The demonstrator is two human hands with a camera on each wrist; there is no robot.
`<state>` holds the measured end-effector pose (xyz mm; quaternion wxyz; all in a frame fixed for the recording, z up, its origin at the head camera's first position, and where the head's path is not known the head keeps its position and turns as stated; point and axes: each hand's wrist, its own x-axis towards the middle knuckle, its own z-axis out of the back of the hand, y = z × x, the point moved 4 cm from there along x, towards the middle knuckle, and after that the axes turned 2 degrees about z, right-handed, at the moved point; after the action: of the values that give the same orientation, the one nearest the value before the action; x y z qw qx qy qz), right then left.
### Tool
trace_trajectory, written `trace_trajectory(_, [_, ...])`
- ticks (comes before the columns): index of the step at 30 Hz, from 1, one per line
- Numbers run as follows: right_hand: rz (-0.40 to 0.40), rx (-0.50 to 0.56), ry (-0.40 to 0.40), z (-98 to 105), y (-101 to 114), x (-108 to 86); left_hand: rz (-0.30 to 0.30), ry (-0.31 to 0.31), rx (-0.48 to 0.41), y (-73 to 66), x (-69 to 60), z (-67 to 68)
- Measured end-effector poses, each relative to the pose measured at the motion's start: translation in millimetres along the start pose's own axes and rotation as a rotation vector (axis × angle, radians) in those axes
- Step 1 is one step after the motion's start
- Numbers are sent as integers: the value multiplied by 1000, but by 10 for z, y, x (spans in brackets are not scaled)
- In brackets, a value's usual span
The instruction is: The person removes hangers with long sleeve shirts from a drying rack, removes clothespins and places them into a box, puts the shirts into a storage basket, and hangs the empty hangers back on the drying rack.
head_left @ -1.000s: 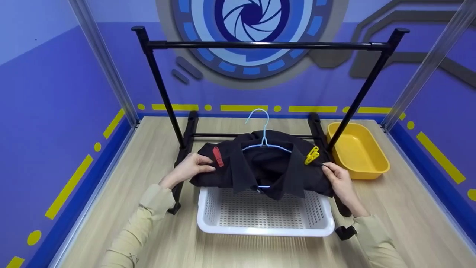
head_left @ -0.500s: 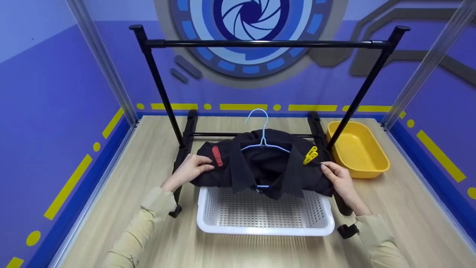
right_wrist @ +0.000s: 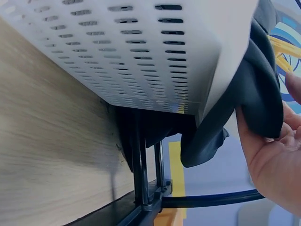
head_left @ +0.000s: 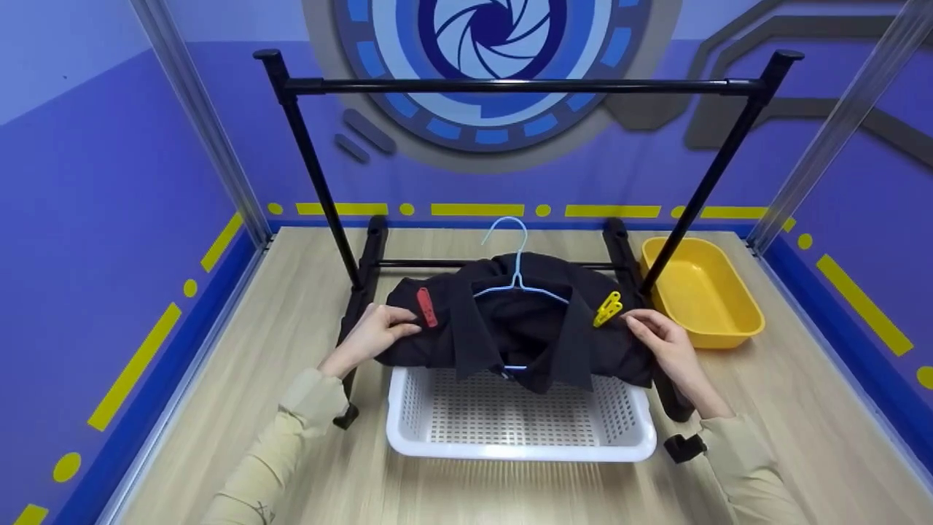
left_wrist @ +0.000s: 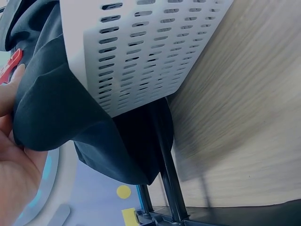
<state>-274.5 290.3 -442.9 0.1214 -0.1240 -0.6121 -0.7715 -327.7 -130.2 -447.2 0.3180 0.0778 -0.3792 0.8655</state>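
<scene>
A black collared shirt (head_left: 437, 343) lies across the back part of a white perforated basket (head_left: 521, 452), a light blue hanger (head_left: 519, 270) inside its neck with the hook standing up. A red clothespin (head_left: 426, 307) is on one shoulder, a yellow clothespin (head_left: 607, 309) on the other. My left hand (head_left: 372, 334) pinches the shoulder cloth beside the red clothespin; in the left wrist view the cloth bulges over its fingers. Just right of the yellow clothespin, my right hand (head_left: 667, 346) holds the other shoulder, the fingers partly hidden behind cloth in the right wrist view.
A black garment rack (head_left: 525, 86) stands over and behind the basket, its feet on either side. At the back right, a yellow tub (head_left: 707, 292) sits on the wooden table (head_left: 816, 423). Blue-purple panels surround the table at the back and sides.
My right hand has shifted slightly inward and up along the shoulder, nearer the yellow clothespin. The hanger hook dips a little. My left hand stays nearly in place on the red clothespin's side.
</scene>
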Motion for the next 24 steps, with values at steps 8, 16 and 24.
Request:
trace_trajectory(8, [13, 38, 11, 31, -175, 78, 10, -8, -1, 13, 2, -10])
trace_trajectory(16, [8, 68, 41, 7, -143, 149, 14, -8, 12, 8, -5, -8])
trace_trajectory(24, [-19, 18, 56, -16, -99, 190, 36, 6, 9, 1, -7, -17])
